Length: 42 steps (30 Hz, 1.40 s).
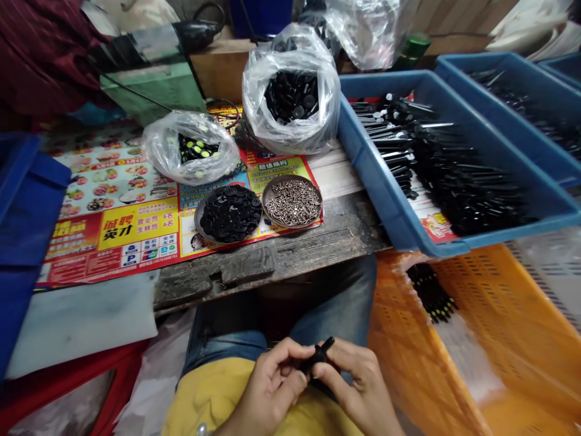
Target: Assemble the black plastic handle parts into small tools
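Over my lap, my left hand [278, 384] and my right hand [356, 378] close their fingertips on one small black part [319, 356]. A short peg sticks up from it to the right; its lower portion is hidden by my fingers, so its exact kind is unclear. On the bench ahead lie a dish of flat black discs [230, 213] and a dish of small metal screws [293, 203]. Behind them sit a plastic bag [193, 145] of black pieces with yellow-green tops and a larger bag [291, 91] of round black pieces.
To the right, a blue tray [454, 248] holds many long black pieces, with another blue tray [447, 63] beyond it. Below is an orange crate [508, 303] with a bundle of yellow-tipped black pieces [431, 293]. A dark blue bin [27, 200] stands left; the worn wooden edge [272, 260] faces me.
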Available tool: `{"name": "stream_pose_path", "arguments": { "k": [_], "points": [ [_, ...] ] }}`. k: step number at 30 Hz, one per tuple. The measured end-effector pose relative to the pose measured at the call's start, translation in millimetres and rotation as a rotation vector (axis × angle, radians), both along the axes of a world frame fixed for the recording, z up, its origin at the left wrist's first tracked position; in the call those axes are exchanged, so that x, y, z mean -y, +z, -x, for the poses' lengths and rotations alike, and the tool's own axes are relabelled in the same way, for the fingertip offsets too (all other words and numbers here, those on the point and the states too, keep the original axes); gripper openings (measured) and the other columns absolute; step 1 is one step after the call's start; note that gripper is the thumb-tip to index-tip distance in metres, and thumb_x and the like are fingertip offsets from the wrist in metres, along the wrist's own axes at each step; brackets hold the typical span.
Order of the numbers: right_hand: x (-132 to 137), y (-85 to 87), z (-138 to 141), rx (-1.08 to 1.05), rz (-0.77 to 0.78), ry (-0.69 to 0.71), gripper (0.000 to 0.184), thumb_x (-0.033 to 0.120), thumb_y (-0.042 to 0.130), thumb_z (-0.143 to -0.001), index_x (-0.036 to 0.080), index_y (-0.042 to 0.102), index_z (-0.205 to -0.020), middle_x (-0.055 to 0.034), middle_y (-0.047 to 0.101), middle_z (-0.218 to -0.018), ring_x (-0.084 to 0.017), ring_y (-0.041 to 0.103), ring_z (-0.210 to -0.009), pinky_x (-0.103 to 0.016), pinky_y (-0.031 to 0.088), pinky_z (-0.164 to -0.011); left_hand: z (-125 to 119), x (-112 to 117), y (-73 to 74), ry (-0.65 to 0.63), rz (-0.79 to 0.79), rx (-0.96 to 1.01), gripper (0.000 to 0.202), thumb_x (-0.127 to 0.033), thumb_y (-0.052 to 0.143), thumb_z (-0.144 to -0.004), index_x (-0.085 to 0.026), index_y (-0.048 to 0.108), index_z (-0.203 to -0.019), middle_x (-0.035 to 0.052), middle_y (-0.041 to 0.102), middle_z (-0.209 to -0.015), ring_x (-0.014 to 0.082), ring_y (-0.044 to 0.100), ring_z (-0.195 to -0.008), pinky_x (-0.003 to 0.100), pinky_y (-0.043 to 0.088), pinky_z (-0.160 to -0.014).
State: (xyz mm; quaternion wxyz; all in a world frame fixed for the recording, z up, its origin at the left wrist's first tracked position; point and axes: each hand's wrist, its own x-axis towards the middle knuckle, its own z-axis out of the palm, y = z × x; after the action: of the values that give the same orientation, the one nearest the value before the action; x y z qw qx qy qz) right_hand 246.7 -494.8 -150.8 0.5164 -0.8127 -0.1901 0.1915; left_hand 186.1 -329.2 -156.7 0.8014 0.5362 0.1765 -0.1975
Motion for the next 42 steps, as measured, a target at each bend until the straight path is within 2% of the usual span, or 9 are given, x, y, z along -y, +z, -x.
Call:
{"name": "stream_pose_path", "arguments": {
  "k": [4,8,15,24,29,33,37,42],
  "points": [
    [0,-1.4,0,-0.011,-0.013,-0.019,0.028,0.031,0.061,-0.09,0.016,0.068,-0.067,-0.0046,0.067,-0.067,-0.016,0.061,-0.063,-0.023,0.041,-0.058,0,0,-0.8,0.001,-0.001,0.007,0.036,-0.048,0.064,-0.085,-0.02,0.065,-0.107,-0.0007,0.054,-0.078,0.0077,0.041,-0.057,0.019,0.034,-0.052],
    [-1,0.1,2,-0.043,-0.024,-0.051,0.03,0.036,0.059,-0.091,0.016,0.07,-0.072,-0.0031,0.064,-0.065,-0.016,0.058,-0.062,-0.024,0.039,-0.058,1,-1,0.1,0.003,-0.022,0.016,0.03,-0.043,0.065,-0.085,-0.022,0.067,-0.106,-0.0007,0.053,-0.08,0.0082,0.043,-0.058,0.019,0.038,-0.055],
    [-2,-0.6,3,-0.078,-0.032,-0.066,0.033,0.039,0.059,-0.091,0.017,0.069,-0.069,-0.0026,0.064,-0.066,-0.015,0.058,-0.063,-0.024,0.039,-0.06,2,-2,0.8,0.02,-0.01,0.005,0.023,-0.038,0.066,-0.086,-0.026,0.069,-0.105,-0.0032,0.052,-0.079,0.0074,0.043,-0.058,0.024,0.047,-0.075],
    [-2,-2.4,4,-0.056,-0.039,-0.099,0.033,0.041,0.061,-0.089,0.018,0.07,-0.068,-0.0007,0.063,-0.062,-0.015,0.058,-0.06,-0.023,0.04,-0.059,1,0,-0.6,0.011,-0.001,0.007,0.025,-0.039,0.065,-0.086,-0.024,0.067,-0.106,-0.0026,0.052,-0.079,0.0094,0.047,-0.061,0.026,0.048,-0.077],
    [-1,-3.9,6,-0.095,-0.015,-0.101,0.036,0.042,0.06,-0.089,0.018,0.068,-0.062,-0.0036,0.066,-0.066,-0.018,0.061,-0.064,-0.025,0.042,-0.06,0,1,2.2,0.025,0.006,0.011,0.025,-0.039,0.066,-0.085,-0.024,0.067,-0.105,-0.0022,0.052,-0.079,0.0098,0.047,-0.06,0.028,0.048,-0.077],
    [-4,-3.9,7,-0.134,-0.014,-0.157,0.03,0.042,0.062,-0.087,0.019,0.07,-0.069,-0.0026,0.063,-0.066,-0.017,0.058,-0.063,-0.025,0.042,-0.061,-4,1,5.6,0.042,-0.004,0.014,0.021,-0.036,0.067,-0.085,-0.025,0.067,-0.104,-0.0029,0.052,-0.078,0.0089,0.045,-0.059,0.026,0.049,-0.076],
    [-9,-3.8,5,-0.214,-0.034,-0.147,0.03,0.038,0.059,-0.088,0.018,0.065,-0.065,-0.0054,0.066,-0.074,-0.019,0.06,-0.069,-0.024,0.044,-0.06,-7,0,7.1,0.057,-0.019,0.013,0.021,-0.035,0.066,-0.086,-0.025,0.066,-0.104,-0.0032,0.054,-0.076,0.0095,0.047,-0.061,0.024,0.049,-0.073],
    [-11,-3.9,3,-0.247,-0.026,-0.125,0.027,0.034,0.06,-0.086,0.017,0.061,-0.065,-0.0085,0.068,-0.081,-0.021,0.063,-0.076,-0.024,0.048,-0.064,-6,-1,5.1,0.049,-0.042,0.016,0.021,-0.034,0.065,-0.087,-0.026,0.066,-0.106,-0.0016,0.058,-0.083,0.0105,0.049,-0.066,0.026,0.049,-0.079]
  ]
}}
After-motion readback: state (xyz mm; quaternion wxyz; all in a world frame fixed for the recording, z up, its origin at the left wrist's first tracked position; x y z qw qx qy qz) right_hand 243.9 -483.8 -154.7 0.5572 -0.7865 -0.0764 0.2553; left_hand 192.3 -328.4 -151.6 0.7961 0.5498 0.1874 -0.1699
